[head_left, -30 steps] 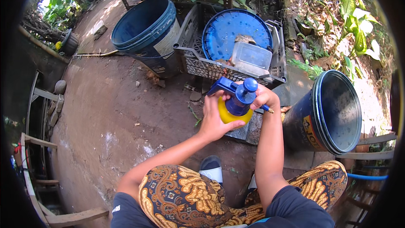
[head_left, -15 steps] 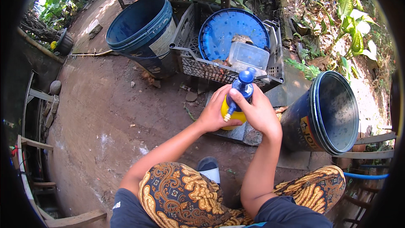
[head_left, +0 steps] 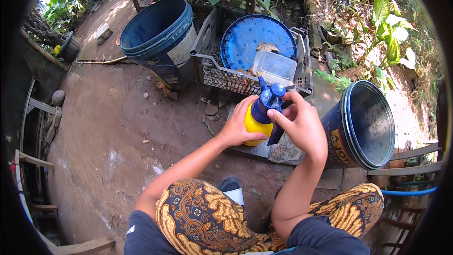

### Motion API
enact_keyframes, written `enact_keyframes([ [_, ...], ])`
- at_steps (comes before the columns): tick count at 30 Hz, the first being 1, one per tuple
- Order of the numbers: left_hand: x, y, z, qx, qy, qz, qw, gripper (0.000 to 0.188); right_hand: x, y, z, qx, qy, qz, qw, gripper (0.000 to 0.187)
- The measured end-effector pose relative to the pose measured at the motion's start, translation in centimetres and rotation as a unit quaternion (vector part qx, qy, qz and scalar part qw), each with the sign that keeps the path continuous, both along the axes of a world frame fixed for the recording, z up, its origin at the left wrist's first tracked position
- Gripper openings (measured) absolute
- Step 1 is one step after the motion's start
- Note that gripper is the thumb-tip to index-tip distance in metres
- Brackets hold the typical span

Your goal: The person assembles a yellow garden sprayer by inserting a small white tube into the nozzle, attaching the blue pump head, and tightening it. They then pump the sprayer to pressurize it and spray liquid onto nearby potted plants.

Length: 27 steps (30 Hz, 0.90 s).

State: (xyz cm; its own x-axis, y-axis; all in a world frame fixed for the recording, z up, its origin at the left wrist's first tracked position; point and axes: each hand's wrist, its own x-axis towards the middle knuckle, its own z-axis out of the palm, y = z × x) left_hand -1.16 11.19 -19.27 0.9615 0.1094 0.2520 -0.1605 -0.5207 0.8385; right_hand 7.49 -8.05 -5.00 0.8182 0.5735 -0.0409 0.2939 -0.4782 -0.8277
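A pump sprayer [head_left: 258,123] with a yellow tank and a blue head is held upright in front of me. Its nozzle points away and slightly left, while a dark blue handle hangs on the near right side. My left hand [head_left: 237,125] is wrapped around the yellow tank from the left. At the blue head, my right hand [head_left: 304,122] grips from the right, its thumb against the collar below the round pump knob; some of its fingertips are hidden behind the head.
Beyond the sprayer stands a grey plastic crate [head_left: 226,79] holding a round blue lid [head_left: 245,38] and a clear plastic box [head_left: 275,64]. One dark bucket [head_left: 155,42] is at the far left, another bucket [head_left: 344,134] leans at right. A stone slab [head_left: 285,151] lies below the sprayer.
The sprayer's head has turned: its nozzle pointed toward me and now points away. My right hand has shifted right around the head, while my left hand keeps hold of the tank.
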Motion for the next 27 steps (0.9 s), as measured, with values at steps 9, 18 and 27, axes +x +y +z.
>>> enact_keyframes([
  [9,-0.4,0.7,-0.5,-0.037,0.008,-0.015,0.999,0.128,-2.5,-1.9,3.2,0.098,0.048,0.019,0.994,0.022],
  [18,-0.9,2.4,-3.5,-0.109,-0.03,-0.059,0.992,0.128,-0.4,-0.5,0.3,-0.096,-0.143,0.042,0.984,0.067],
  [27,-0.9,1.9,-2.6,0.032,0.048,-0.017,0.998,0.122,0.3,-1.4,0.4,-0.042,-0.083,-0.085,0.992,0.025],
])
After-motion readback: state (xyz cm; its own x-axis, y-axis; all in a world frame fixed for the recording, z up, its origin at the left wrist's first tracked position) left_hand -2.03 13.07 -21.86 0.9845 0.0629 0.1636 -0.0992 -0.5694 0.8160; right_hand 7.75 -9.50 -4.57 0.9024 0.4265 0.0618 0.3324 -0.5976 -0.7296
